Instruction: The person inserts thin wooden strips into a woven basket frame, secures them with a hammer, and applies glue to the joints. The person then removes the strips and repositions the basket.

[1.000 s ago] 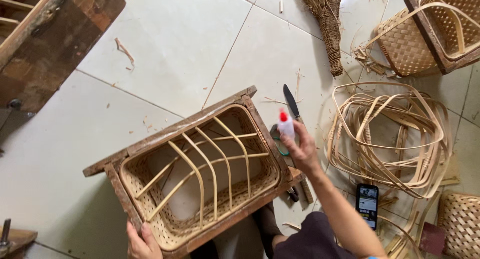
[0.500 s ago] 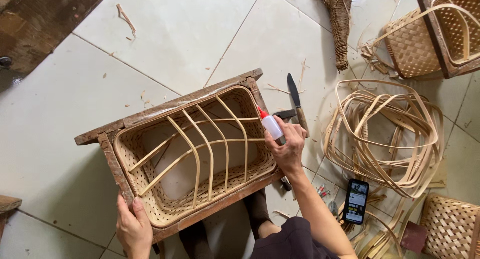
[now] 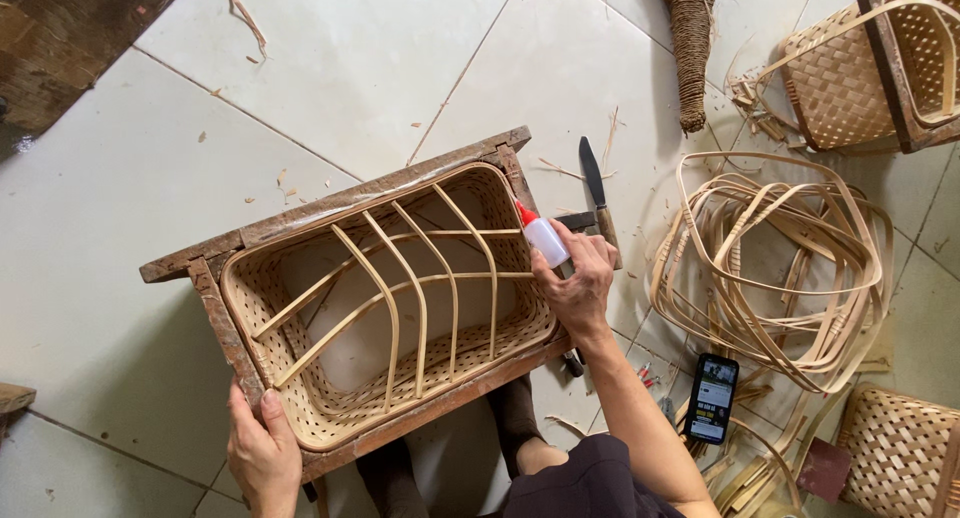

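Note:
A rectangular woven bamboo basket (image 3: 300, 418) sits inside a dark wooden frame (image 3: 330, 206) on the tiled floor, with curved bamboo strips (image 3: 420, 288) arching across its opening. My right hand (image 3: 578, 288) grips a small white glue bottle (image 3: 545, 240) with a red tip, and the tip points at the strips near the basket's right rim. My left hand (image 3: 262, 456) clasps the near left corner of the frame, thumb on the rim.
A knife (image 3: 594, 190) lies on the tiles just right of the frame. Coiled bamboo strips (image 3: 775, 268) lie at right, with a phone (image 3: 711, 398) beside them. More woven baskets (image 3: 850, 78) stand at top right and a basket (image 3: 895, 453) at bottom right. A bundle (image 3: 690, 48) lies at top.
My right hand has brought the glue bottle down so its red tip meets the strips at the basket's right rim. The view has shifted slightly; my left hand keeps its hold.

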Demonstrator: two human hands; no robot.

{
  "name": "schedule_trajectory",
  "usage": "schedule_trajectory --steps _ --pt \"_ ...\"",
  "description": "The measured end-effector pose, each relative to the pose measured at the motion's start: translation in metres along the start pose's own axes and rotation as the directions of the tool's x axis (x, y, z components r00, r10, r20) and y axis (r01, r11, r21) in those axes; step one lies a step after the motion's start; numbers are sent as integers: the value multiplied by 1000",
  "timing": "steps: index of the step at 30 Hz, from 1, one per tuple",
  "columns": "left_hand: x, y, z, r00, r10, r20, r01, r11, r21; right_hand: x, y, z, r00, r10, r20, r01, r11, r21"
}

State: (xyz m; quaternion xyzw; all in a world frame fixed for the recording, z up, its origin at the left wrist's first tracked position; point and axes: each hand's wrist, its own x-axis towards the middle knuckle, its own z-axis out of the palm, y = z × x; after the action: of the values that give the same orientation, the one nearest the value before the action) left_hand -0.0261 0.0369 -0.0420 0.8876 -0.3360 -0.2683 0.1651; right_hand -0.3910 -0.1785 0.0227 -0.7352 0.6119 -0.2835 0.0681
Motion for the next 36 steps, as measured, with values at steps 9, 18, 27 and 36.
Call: schedule_trajectory --steps 9,18,27,36 --pt "-2 -5 5 980 158 -125 -161 987 -14 -1 3 3 1000 -2 9 2 1000 -23" --pt "0 -11 8 993 96 -68 -96 995 0 -10 6 -8 998 -54 -18 53 996 -70" --pt "0 -16 12 953 244 -181 -248 969 0 -19 4 -22 1000 -11 5 12 1000 -24" --pt "0 -14 11 958 227 -172 -228 974 17 -17 7 -20 999 -10 45 14 997 -82"
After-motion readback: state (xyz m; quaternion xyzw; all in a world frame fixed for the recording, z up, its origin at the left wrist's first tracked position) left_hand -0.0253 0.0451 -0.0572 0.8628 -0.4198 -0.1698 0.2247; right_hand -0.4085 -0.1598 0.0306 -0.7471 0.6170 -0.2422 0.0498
